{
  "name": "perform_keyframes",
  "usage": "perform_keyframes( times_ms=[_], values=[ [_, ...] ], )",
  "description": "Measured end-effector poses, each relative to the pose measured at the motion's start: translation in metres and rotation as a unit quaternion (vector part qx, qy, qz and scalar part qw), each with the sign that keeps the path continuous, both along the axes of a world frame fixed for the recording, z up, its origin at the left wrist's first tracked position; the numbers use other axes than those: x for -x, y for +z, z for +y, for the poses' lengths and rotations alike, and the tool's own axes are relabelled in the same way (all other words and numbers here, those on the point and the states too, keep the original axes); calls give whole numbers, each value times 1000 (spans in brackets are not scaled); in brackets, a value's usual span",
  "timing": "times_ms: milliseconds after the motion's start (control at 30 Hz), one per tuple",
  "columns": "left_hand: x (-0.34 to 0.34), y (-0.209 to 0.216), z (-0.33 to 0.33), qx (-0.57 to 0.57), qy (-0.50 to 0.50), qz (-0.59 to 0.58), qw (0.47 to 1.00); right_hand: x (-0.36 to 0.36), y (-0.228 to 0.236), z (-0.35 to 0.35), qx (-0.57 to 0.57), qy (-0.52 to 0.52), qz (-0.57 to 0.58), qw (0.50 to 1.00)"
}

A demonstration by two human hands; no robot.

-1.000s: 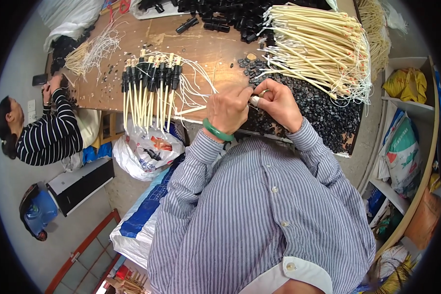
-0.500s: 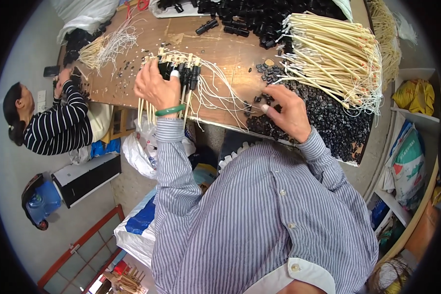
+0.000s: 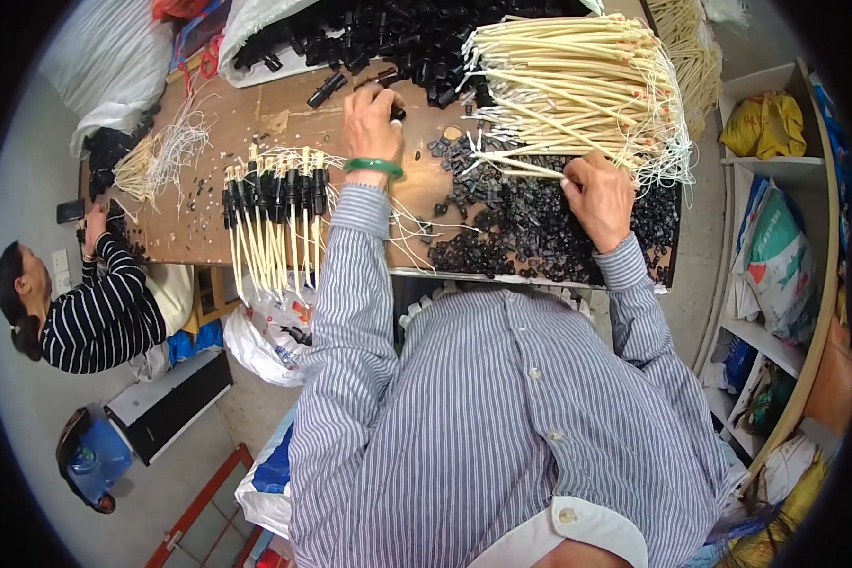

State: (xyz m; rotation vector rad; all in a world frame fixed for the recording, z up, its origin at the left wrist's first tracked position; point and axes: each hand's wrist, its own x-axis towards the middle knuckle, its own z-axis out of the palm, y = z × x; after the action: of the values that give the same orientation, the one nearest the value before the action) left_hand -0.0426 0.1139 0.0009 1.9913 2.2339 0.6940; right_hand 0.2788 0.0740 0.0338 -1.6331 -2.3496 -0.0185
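Observation:
At the near edge of the pile, my right hand [image 3: 598, 197] pinches the end of a thin cream tube [image 3: 525, 168]. The tube still lies against a thick bundle of similar cream tubes [image 3: 577, 90] with white tips and white threads. My left hand [image 3: 371, 125], with a green bangle at the wrist, is curled beside the heap of black plastic fittings [image 3: 426, 43]. Its fingers close round a black plastic fitting [image 3: 398, 113], mostly hidden by the hand. Left of that arm, several cream tubes with black fittings [image 3: 276, 194] lie in a row, overhanging the table edge.
Small black parts [image 3: 577, 227] are spread before the bundle. A white sack [image 3: 256, 19] lies under the fittings. At far left, a person in a striped top [image 3: 104, 308] works near a smaller bunch of tubes [image 3: 137, 168]. Shelves [image 3: 776, 170] with bags stand at right.
My left hand has left the row of tubes and moved right and away to the black fittings. My right hand has moved from the small black parts to the bundle and pinched a cream tube.

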Motion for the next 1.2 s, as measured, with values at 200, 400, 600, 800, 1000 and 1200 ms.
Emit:
perform_keyframes(
  times_ms=[200,400,600,800,1000,1200],
  values=[
    [-4,9,-43,-4,80,-463,882,32,10,9,-144,130,136,972],
    [-2,-2,-71,-81,46,-94,991,48,8,-19,77,112,189,973],
    [-5,0,-75,-28,3,-156,987,51,-4,-28,78,120,239,961],
    [-13,5,-82,16,-165,-270,949,46,-14,-29,48,197,175,963],
    [-28,-15,-78,-134,-249,-134,950,45,13,-33,1,122,-22,992],
    [-72,37,-99,-81,-312,14,947,58,2,-29,-18,134,149,979]
  ],
)
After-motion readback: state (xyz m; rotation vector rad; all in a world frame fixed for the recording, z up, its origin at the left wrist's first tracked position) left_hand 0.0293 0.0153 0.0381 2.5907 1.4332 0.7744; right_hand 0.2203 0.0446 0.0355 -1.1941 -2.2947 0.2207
